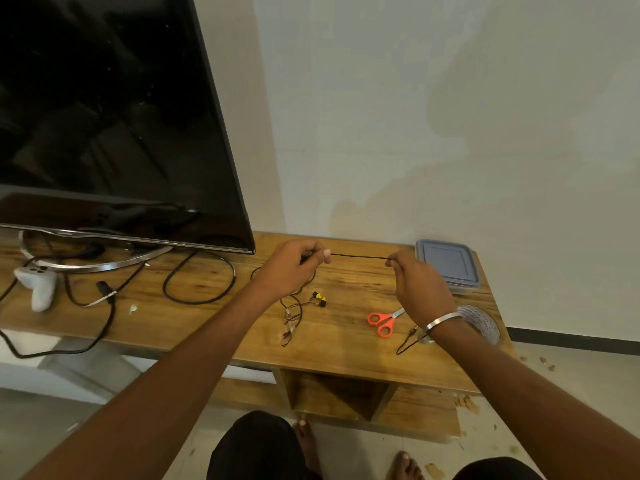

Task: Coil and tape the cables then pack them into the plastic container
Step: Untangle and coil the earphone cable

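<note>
Black thin cable (358, 257) stretches taut between two raised hands above a wooden counter (221, 317). Left hand (294, 268) grasps one end in curled fingers; right hand (420, 287) pinches the other end. More cable hangs from the left hand to yellow plugs (319, 298) on the counter. Orange scissors (382, 320), a tape roll (479, 322) and a lidded plastic container (448, 265) lie at the right, a television (114, 116) left, before a white wall (450, 116).

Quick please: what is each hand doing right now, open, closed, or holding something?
Left hand: closed, pinching the thin black cable.
Right hand: closed, pinching the same cable, stretched between both hands.
</note>
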